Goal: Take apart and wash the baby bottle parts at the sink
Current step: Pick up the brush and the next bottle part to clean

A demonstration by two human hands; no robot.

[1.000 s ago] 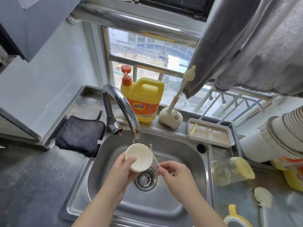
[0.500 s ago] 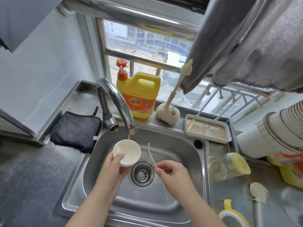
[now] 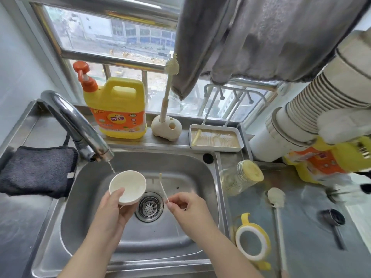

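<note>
I'm gripping the cap (image 3: 127, 187) in my left hand (image 3: 112, 213) under the tap's (image 3: 76, 125) trickle, pinching the straw (image 3: 163, 189) in my right hand (image 3: 188, 207) over the drain (image 3: 149, 206); wet fingers could be dropping it there.

On the yellow detergent jug (image 3: 118, 109) behind my sink, the orange label (image 3: 118, 119) reads "KEON" in small letters above two large yellow Chinese characters, "奇强". The smaller print around them is too fine to read. The second jug (image 3: 321, 163) at right carries an orange label, blurred and unreadable.
</note>
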